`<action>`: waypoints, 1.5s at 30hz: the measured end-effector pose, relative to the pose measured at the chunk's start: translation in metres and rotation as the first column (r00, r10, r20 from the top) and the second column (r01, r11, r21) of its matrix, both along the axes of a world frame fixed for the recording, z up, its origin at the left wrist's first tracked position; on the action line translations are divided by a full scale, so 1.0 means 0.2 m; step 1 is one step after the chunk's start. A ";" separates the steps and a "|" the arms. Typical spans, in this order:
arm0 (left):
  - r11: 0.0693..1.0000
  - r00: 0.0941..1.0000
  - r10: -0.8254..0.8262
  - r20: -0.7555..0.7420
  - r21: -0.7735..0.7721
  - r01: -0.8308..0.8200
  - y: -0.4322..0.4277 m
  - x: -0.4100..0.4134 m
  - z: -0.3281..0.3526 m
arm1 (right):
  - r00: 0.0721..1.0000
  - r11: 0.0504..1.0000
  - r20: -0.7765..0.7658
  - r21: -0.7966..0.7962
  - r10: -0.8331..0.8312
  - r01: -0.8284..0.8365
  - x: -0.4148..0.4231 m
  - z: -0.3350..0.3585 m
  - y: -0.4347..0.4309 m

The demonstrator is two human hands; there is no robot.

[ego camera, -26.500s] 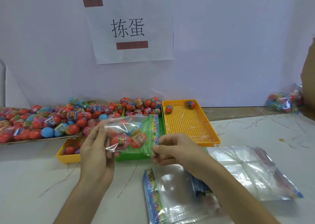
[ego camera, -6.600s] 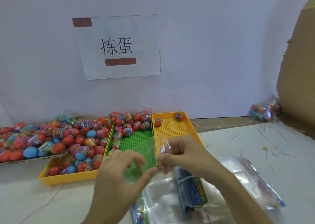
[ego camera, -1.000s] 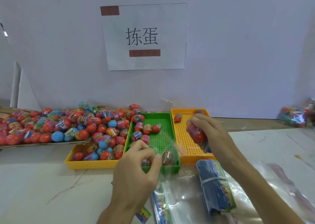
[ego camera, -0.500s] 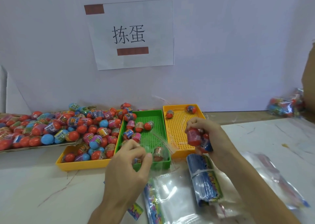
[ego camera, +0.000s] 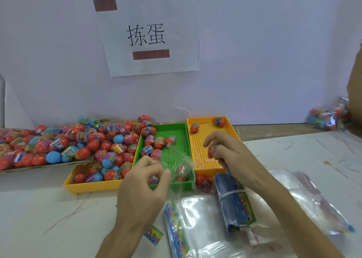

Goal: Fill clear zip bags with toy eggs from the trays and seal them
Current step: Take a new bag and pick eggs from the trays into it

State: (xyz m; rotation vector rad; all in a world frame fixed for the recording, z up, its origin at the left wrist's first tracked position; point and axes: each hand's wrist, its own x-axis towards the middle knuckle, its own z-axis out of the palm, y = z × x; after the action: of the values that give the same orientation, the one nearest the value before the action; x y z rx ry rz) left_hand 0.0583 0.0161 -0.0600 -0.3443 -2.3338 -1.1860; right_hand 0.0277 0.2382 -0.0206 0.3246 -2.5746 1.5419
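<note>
1. Clear zip bag [ego camera: 188, 162] w/ one egg [ego camera: 181, 172] inside, hanging over front of green tray [ego camera: 166, 124].
2. L hand [ego camera: 145, 189] pinching bag's edge, fingers curled.
3. R hand [ego camera: 233, 155] clamped round second egg [ego camera: 212, 151], over yellow tray [ego camera: 207, 118], just right of bag.

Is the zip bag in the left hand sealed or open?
Open: the zip bag mouth gapes over the green tray, one egg inside.

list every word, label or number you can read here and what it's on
"拣蛋": on the white paper sign.
Wrappers on the toy eggs: printed, but too small and blurred to read.
Print on the blue banded bundle and on the small card: blurred, unreadable.
</note>
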 end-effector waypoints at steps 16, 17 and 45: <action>0.997 0.999 -0.041 -0.016 -0.063 0.040 0.02 0.01 0.00 | 0.949 0.987 -0.272 0.021 0.161 -0.162 0.06 -0.01 -0.10; 0.997 0.999 -0.038 -0.015 -0.070 0.037 0.02 0.01 0.00 | 0.949 0.987 -0.271 0.026 0.158 -0.157 0.06 -0.01 -0.11; 0.997 0.994 -0.064 -0.094 -0.045 0.060 0.04 0.03 0.03 | 0.939 0.931 -0.300 -0.361 -0.171 0.054 0.10 0.02 -0.16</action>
State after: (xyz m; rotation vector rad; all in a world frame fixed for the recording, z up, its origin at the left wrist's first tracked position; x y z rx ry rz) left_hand 0.0640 0.0246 -0.0543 -0.4806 -2.2830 -1.1247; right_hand 0.0476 0.2059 -0.0171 0.3494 -1.9902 1.6965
